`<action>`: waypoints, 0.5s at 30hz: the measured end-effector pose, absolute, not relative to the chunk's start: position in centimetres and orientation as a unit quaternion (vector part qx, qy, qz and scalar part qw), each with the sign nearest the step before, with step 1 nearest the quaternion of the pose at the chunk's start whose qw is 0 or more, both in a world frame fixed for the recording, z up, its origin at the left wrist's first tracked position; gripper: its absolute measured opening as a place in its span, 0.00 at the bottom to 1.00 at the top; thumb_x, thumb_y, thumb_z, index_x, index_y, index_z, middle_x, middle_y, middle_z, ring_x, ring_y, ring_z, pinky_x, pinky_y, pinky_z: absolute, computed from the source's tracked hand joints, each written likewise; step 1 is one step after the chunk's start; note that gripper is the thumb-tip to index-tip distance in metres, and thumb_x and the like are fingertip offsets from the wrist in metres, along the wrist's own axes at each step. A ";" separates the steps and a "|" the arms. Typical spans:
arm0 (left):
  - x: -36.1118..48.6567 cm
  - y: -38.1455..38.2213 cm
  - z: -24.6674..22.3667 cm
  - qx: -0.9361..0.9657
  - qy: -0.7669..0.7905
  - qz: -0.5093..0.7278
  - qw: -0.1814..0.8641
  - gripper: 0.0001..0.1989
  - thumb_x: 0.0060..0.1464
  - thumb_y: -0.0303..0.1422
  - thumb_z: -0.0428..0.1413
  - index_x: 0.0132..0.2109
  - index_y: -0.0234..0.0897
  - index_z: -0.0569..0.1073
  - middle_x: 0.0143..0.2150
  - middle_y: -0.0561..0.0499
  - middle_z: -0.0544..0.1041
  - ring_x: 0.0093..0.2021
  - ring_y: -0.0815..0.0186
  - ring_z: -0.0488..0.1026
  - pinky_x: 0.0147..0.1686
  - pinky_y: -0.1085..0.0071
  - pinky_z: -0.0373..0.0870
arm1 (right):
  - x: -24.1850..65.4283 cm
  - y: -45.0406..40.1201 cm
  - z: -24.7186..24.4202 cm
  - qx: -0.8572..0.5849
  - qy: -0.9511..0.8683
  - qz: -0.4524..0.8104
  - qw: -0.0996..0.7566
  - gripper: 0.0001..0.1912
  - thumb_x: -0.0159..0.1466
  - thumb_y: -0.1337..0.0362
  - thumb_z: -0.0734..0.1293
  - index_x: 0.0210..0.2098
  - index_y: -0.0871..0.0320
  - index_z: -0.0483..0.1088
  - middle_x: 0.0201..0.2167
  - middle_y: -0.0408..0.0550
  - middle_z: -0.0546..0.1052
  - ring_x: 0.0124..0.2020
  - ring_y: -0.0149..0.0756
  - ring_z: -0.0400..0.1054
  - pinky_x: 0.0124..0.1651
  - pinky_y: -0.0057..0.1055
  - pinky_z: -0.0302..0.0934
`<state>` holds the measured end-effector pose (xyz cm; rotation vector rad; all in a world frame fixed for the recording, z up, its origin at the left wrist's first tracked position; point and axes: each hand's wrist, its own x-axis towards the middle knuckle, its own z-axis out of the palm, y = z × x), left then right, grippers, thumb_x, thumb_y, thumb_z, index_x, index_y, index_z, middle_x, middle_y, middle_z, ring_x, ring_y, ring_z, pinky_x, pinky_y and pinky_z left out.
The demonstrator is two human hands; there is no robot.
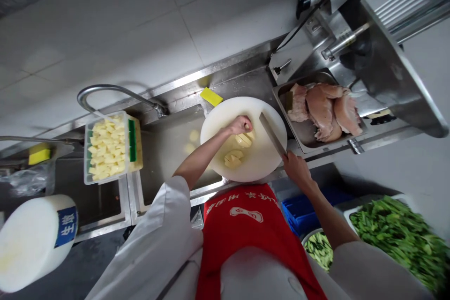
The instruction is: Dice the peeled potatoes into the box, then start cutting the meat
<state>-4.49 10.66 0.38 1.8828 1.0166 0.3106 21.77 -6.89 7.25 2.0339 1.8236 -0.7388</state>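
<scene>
A round white cutting board (218, 124) lies over the right end of the sink. Over its middle, my left hand (241, 124) has its fingers curled beside pale yellow cut pieces (243, 139); whatever they hold, if anything, is hidden. More cut pieces (234, 159) lie closer to the board's near edge. My right hand (295, 167) is closed round the handle of a knife (273, 135) at the board's right edge. The blade points up and left across the board, apart from my left hand and the pieces.
A clear tub of pale yellow chunks (108, 149) stands left of the water-filled sink (158, 154). Behind the board lies a yellow sponge (211, 96). Raw meat (321, 108) fills a metal tray at right, beside a machine with a large metal plate (397, 70). Leafy greens (397, 229) sit lower right.
</scene>
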 end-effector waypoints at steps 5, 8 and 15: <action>-5.9 8.7 0.1 0.756 0.399 0.212 0.473 0.08 0.50 0.23 0.55 0.33 0.33 0.79 0.41 0.47 0.75 0.39 0.68 0.73 0.38 0.72 0.73 | 21.6 -7.0 7.4 0.712 0.633 -0.264 0.149 0.20 0.75 0.57 0.51 0.51 0.63 0.68 0.39 0.62 0.79 0.43 0.51 0.76 0.42 0.36 0.61; -7.5 8.0 0.5 0.795 0.373 0.178 0.444 0.18 0.52 0.25 0.58 0.50 0.38 0.78 0.45 0.47 0.74 0.47 0.64 0.73 0.49 0.66 0.74 | 21.5 -6.8 7.8 0.712 0.632 -0.267 0.152 0.20 0.75 0.57 0.52 0.51 0.63 0.67 0.39 0.62 0.79 0.43 0.51 0.76 0.43 0.36 0.61; -7.9 5.7 -0.3 0.855 0.366 0.149 0.336 0.28 0.49 0.35 0.69 0.57 0.43 0.73 0.54 0.45 0.70 0.56 0.55 0.67 0.60 0.54 0.68 | 20.7 -8.0 8.1 0.687 0.648 -0.277 0.174 0.18 0.75 0.58 0.50 0.50 0.61 0.65 0.39 0.60 0.79 0.44 0.50 0.77 0.42 0.36 0.62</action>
